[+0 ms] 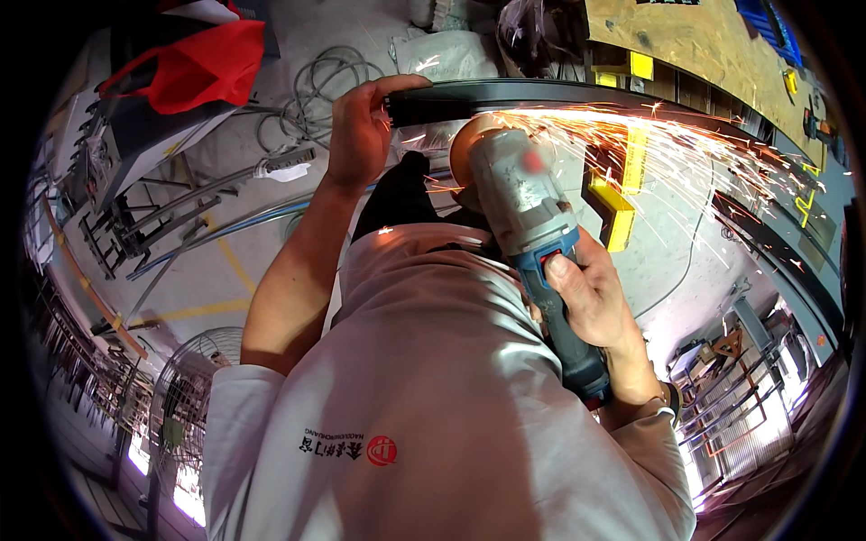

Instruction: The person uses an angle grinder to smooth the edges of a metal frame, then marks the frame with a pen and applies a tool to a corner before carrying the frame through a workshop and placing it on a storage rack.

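My right hand [591, 287] is wrapped round the blue and grey body of an angle grinder [525, 194], its thumb by a red switch. The grinder's disc [472, 149] meets the lower side of a long black metal profile [559, 93]. Orange sparks [667, 149] stream from that contact toward the right. My left hand [363, 126] grips the left end of the profile, fingers over its top and thumb along the near side. The profile runs from this hand off to the right, partly hidden behind the sparks.
A wooden-topped workbench [695, 41] stands at the far right, with yellow metal brackets [621, 212] below it. A red bag [212, 68] lies over a dark cabinet at the far left. Coiled cable [316, 95] and long metal bars [244, 221] are on the floor. A wire-caged fan [194, 379] stands at left.
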A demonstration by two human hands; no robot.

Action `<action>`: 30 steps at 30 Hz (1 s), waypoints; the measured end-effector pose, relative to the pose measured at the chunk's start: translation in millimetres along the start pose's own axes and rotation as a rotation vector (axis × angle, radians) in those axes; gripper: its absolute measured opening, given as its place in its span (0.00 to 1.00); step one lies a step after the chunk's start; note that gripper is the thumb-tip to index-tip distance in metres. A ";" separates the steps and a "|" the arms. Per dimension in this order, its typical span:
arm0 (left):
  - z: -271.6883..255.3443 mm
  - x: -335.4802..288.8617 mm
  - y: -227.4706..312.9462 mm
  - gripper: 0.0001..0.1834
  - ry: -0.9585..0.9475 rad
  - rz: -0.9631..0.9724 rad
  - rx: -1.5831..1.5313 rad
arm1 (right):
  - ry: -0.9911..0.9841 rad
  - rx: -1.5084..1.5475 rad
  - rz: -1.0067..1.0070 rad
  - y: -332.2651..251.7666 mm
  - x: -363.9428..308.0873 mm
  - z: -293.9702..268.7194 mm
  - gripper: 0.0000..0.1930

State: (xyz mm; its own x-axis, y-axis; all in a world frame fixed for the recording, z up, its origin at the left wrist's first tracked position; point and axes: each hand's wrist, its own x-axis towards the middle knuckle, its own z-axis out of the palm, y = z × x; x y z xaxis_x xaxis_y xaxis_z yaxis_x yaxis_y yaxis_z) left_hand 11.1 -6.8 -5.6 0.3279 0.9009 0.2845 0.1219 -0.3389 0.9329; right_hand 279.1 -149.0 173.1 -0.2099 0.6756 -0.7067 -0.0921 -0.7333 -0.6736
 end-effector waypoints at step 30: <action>-7.0 2.3 -2.0 0.15 -0.135 0.049 -0.072 | 0.030 0.041 0.008 -2.1 -0.8 4.0 0.22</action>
State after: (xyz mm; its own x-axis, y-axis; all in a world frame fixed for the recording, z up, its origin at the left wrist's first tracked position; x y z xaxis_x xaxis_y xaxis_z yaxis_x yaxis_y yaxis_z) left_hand 5.0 -2.1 -5.3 0.4555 0.8374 0.3022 0.0372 -0.3570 0.9333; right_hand 275.6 -148.3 176.0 -0.1811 0.6716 -0.7185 -0.1301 -0.7405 -0.6594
